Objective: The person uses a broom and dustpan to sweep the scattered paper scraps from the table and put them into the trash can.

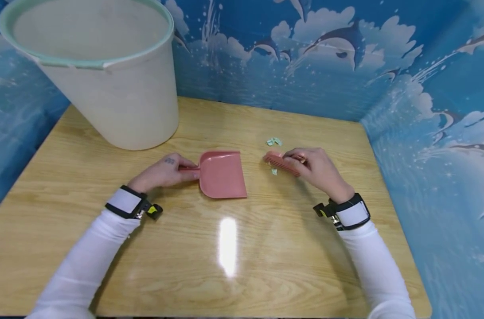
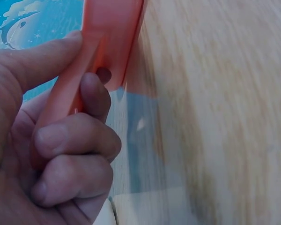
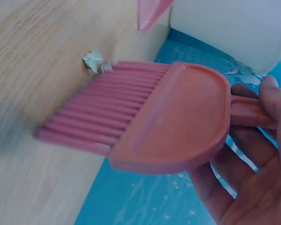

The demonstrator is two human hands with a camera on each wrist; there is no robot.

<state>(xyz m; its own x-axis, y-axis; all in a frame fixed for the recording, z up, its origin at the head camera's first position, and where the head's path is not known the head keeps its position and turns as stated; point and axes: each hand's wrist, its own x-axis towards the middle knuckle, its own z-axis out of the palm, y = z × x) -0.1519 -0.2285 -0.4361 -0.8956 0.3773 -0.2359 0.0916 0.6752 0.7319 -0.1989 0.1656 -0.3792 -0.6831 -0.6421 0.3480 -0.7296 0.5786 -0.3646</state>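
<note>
My left hand (image 1: 164, 172) grips the handle of a pink dustpan (image 1: 224, 175), its fingers curled round it in the left wrist view. The pan lies low over the table with its open edge facing right. In my right hand (image 1: 315, 168) is a small pink brush (image 3: 173, 117), held by its short handle between thumb and fingers. Its bristles (image 3: 103, 110) point down at the wood. Crumpled pale green scraps (image 1: 274, 141) lie just beyond the brush, and another scrap (image 1: 274, 171) shows at its near side. A gap of bare wood separates brush and pan.
A tall whitish bin (image 1: 122, 97) with a mint rim stands at the back left of the wooden table (image 1: 166, 266). Blue dolphin-print sheeting (image 1: 242, 66) encloses the back and sides. Each wrist carries a strapped camera.
</note>
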